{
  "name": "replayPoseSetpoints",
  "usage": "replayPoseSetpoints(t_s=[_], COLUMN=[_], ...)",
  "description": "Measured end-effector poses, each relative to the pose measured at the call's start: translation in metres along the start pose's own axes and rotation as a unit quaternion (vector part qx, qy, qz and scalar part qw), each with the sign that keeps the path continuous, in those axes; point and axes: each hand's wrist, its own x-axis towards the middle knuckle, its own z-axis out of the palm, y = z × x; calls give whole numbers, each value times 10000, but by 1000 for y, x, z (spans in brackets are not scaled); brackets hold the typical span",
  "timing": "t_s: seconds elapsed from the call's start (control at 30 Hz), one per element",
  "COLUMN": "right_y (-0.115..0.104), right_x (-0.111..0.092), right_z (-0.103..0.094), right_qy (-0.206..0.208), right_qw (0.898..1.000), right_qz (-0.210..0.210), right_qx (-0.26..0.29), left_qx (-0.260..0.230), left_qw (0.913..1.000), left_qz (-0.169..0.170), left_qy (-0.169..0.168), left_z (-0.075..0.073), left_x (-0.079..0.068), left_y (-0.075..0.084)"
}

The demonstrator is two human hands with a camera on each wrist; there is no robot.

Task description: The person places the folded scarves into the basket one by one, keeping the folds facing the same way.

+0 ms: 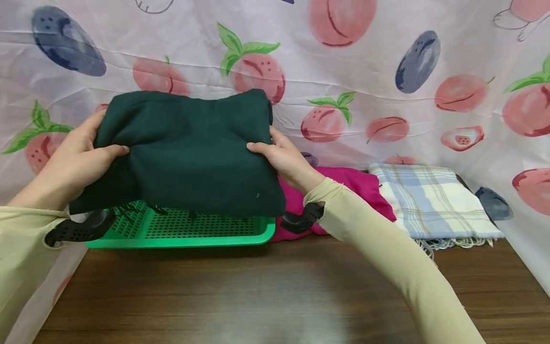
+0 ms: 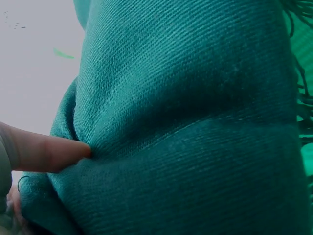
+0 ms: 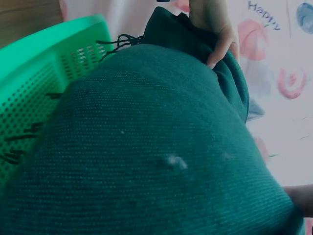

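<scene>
From the head view, the left hand [image 1: 79,153] and the right hand [image 1: 283,157] each clasp one end of a folded dark green scarf [image 1: 185,153], thumbs on top and fingers underneath, keeping the bundle level and folded just above the green perforated basket [image 1: 240,236]; a magenta cloth [image 1: 365,186] and a plaid scarf [image 1: 429,198] lie beside it on the wooden table [image 1: 258,291]. At the left wrist, a thumb [image 2: 46,154] presses into the weave, with no label visible. At the right wrist, the scarf's fringe hangs over the basket wall, and the fruit-print backdrop [image 3: 288,58] reads "Happy".
</scene>
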Motion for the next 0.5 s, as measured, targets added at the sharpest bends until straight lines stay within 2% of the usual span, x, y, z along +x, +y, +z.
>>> replayPoseSetpoints(t_s=[0.1,0.2,0.33,0.5], right_y=[10,19,29,38], right_x=[7,14,21,30], right_z=[4,7,10,16], right_qy=[-7,24,146,173], right_qw=[9997,9967,9844,9777], right_qz=[216,540,988,1341], right_qx=[-139,-605,-1449,-1610], left_qx=[65,205,414,660], left_qw=[9999,9995,9975,9943], left_qz=[-30,-102,-170,-158], left_qy=[-80,-233,-545,-825], left_z=[6,13,24,36], left_x=[3,8,16,22], left_y=[-10,-20,-34,-51])
